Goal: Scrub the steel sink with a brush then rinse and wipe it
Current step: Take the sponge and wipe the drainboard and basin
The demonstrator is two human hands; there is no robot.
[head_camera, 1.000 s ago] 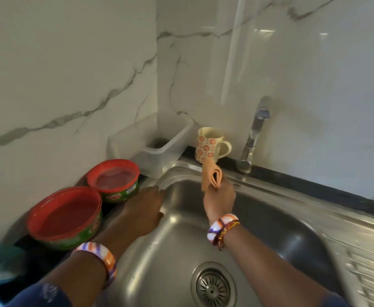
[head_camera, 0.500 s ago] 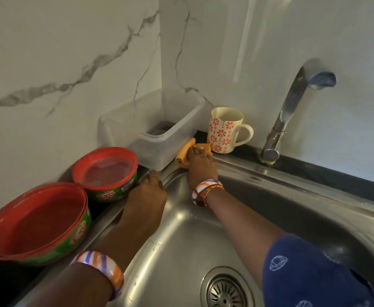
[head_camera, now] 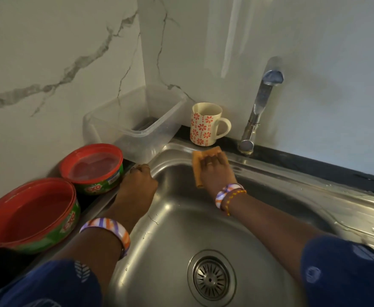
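The steel sink (head_camera: 181,222) fills the lower middle, with its round drain strainer (head_camera: 211,278) near the bottom. My right hand (head_camera: 217,171) presses an orange cloth (head_camera: 198,165) flat against the sink's far rim and inner back wall, just below the mug. The cloth drapes over the rim and hangs down inside. My left hand (head_camera: 138,185) rests with curled fingers on the sink's left rim, holding nothing. No brush is visible.
A flowered mug (head_camera: 206,124) stands behind the sink, beside the chrome tap (head_camera: 259,109). A clear plastic tub (head_camera: 135,120) sits in the back-left corner. Two red-rimmed green soap tubs (head_camera: 93,168) (head_camera: 30,214) stand left of the sink. The wet drainboard (head_camera: 347,209) lies right.
My right hand lowered the orange cloth from mid-air onto the sink's back rim, then slid it rightward along the rim. My left hand stayed on the left rim. The camera moved closer.
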